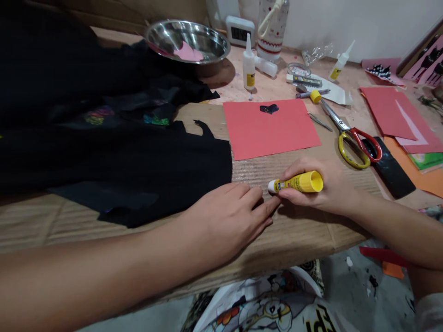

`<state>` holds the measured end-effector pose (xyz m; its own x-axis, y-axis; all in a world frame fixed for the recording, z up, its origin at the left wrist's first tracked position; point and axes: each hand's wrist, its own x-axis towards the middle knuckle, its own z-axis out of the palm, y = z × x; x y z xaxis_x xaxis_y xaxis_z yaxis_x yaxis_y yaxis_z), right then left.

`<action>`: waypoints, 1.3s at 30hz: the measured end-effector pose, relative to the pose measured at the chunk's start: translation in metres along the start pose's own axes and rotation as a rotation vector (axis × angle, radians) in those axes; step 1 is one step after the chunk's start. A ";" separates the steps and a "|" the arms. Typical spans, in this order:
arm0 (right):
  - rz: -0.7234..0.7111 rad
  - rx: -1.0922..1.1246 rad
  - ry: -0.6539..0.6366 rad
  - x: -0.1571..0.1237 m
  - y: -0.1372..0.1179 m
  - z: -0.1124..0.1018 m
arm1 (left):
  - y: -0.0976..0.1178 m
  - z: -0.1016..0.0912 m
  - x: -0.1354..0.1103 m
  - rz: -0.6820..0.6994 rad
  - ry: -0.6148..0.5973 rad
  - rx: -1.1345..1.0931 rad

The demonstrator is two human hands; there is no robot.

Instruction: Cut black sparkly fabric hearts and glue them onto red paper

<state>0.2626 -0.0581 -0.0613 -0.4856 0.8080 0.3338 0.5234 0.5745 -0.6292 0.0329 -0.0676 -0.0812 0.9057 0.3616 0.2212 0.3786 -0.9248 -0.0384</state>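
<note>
My right hand grips a yellow glue stick lying sideways, its white tip pointing left just above the wooden board. My left hand rests on the board with fingers close together, their tips pinched near the glue tip; whatever sits under them is too small to make out. Behind the hands lies a red paper sheet with a small black cut-out on it. Black paper spreads over the left of the board.
Yellow-and-red scissors, tweezers and a black strip lie to the right. Farther back stand glue bottles, a steel bowl, a small clock and a bottle. Red and orange sheets lie far right.
</note>
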 end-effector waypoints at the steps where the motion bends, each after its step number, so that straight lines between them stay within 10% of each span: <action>1: 0.008 0.001 0.003 0.000 -0.001 -0.002 | 0.000 0.000 0.000 0.001 -0.002 -0.002; 7: 0.078 -0.004 0.147 -0.002 -0.007 -0.014 | 0.000 -0.001 0.001 0.001 -0.009 0.002; 23: 0.097 -0.013 -0.091 0.003 -0.003 -0.003 | -0.001 0.001 0.000 0.013 0.013 0.004; 31: 0.016 -0.028 0.114 -0.002 -0.006 -0.011 | -0.001 0.001 0.000 0.016 0.012 -0.004; 39: 0.085 -0.027 -0.057 0.003 -0.006 -0.003 | -0.001 0.003 0.000 0.001 -0.013 -0.020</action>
<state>0.2605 -0.0589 -0.0545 -0.4772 0.8458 0.2385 0.5830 0.5078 -0.6343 0.0332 -0.0660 -0.0842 0.9084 0.3621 0.2090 0.3741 -0.9272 -0.0196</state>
